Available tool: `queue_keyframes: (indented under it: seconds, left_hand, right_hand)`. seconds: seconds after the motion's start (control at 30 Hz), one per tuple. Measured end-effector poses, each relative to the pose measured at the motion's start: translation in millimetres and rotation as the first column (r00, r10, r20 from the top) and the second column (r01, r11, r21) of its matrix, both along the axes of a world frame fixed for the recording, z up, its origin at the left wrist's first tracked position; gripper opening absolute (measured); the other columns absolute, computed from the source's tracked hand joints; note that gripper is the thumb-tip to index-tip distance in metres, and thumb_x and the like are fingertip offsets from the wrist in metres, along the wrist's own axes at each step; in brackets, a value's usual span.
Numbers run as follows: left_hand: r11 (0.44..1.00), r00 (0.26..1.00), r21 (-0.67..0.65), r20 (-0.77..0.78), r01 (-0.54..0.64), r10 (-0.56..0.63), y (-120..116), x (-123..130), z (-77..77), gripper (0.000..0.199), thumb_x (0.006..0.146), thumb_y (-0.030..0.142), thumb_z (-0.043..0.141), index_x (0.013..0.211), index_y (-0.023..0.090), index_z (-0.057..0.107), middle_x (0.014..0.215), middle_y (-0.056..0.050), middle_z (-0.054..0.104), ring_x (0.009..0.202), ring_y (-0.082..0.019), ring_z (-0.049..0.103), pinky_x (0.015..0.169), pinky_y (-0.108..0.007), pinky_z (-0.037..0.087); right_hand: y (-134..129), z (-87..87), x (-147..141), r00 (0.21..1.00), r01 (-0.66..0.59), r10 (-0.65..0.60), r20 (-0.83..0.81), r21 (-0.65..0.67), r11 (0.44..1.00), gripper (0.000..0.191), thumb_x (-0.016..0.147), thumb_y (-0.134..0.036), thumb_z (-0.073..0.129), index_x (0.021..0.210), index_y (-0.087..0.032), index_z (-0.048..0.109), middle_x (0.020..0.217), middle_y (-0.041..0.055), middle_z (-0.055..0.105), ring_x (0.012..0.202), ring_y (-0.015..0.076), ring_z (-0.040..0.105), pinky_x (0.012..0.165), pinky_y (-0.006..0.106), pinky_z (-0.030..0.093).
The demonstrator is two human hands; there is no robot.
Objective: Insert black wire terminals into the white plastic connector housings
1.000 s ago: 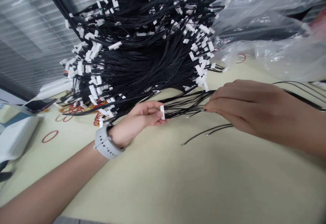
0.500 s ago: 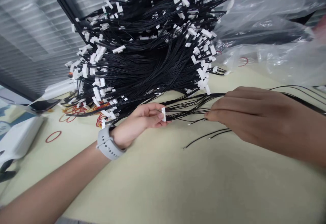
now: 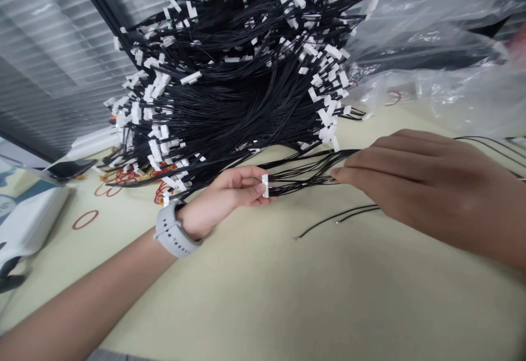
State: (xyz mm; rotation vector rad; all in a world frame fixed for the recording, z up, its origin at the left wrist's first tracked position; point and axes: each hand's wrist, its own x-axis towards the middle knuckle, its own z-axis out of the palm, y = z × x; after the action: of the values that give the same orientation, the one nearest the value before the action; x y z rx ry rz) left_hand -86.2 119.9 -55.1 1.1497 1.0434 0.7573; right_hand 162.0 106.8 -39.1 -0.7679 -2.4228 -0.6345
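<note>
Since half a second ago, your right hand point(image 3: 419, 185) has risen slightly, and the wire point(image 3: 332, 178) at its fingertips sits closer to the bundle point(image 3: 318, 170). This hand pinches that wire, fingers pressed together. Your left hand point(image 3: 234, 188) pinches the connector point(image 3: 265, 185), white and upright, in front of the black pile point(image 3: 230, 103); the bundle extends from it rightward.

Heaped connector cables point(image 3: 230, 106) suggest a wiring workshop.

The left hand point(image 3: 242, 188) pinches a white connector point(image 3: 265, 185) in its fingertips. Black wires point(image 3: 316, 172) stretch to the closed fingers of the right hand point(image 3: 423, 185); I see loose wires point(image 3: 320, 221) below those, a cable heap point(image 3: 242, 98) beyond.
</note>
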Motion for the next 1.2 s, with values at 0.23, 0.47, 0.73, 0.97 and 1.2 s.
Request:
queue_keyframes:
  seconds: [0.23,0.47,0.73,0.97,1.2]
  left_hand:
    - [0.999,0.999,0.028,0.033,0.035,-0.036,-2.0,-1.0,-0.8,0.023,0.070,0.011,0.068,0.091,0.014,0.060,0.071,0.002,0.064,0.067,-0.010,0.063,0.068,-0.023,0.048]
    - [0.997,0.998,0.061,0.042,0.043,-0.045,-2.4,0.1,-0.8,0.023,0.070,0.012,0.068,0.091,0.015,0.059,0.071,0.002,0.063,0.068,-0.011,0.062,0.068,-0.025,0.047]
    - [0.992,0.995,0.108,0.071,0.059,-0.067,-0.9,-2.4,-2.4,0.019,0.074,0.015,0.066,0.091,0.014,0.059,0.075,0.000,0.063,0.069,-0.010,0.061,0.071,-0.023,0.047]
    - [0.994,0.988,0.069,0.123,0.089,-0.097,-6.4,0.0,-2.6,0.016,0.077,0.013,0.063,0.093,0.015,0.060,0.077,0.001,0.062,0.068,-0.009,0.062,0.068,-0.020,0.049]
    - [0.999,0.987,0.019,0.156,0.044,-0.047,-7.5,1.9,-2.4,0.016,0.078,0.012,0.062,0.093,0.013,0.059,0.077,-0.001,0.063,0.068,-0.010,0.063,0.069,-0.020,0.049]
  right_hand:
    - [2.5,-8.1,1.5,0.997,-0.027,0.018,0.079,0.121,0.992,0.021,0.082,-0.002,0.043,0.081,-0.012,0.061,0.075,0.0086,0.064,0.066,0.0205,0.055,0.051,0.035,0.040]
    - [-3.7,-13.8,-6.3,0.993,0.113,-0.107,-0.046,0.143,0.983,0.017,0.079,-0.006,0.052,0.069,-0.020,0.053,0.076,0.0048,0.061,0.066,0.0176,0.055,0.049,0.032,0.037]
    - [-7.8,-18.9,-10.2,0.983,0.182,-0.182,-0.037,0.007,0.983,0.018,0.080,-0.006,0.046,0.070,-0.019,0.052,0.079,0.0067,0.059,0.067,0.0200,0.054,0.054,0.033,0.034]
    - [-14.1,-22.3,-13.1,0.925,0.371,-0.374,-0.075,-0.044,0.928,0.017,0.083,-0.011,0.041,0.071,-0.020,0.049,0.069,0.0035,0.056,0.051,0.0152,0.045,0.046,0.030,0.025]
    - [-17.1,-22.8,-19.3,0.949,0.291,-0.299,-0.106,-0.080,0.953,0.013,0.083,-0.012,0.042,0.075,-0.019,0.049,0.069,0.0035,0.055,0.052,0.0152,0.048,0.047,0.029,0.029]
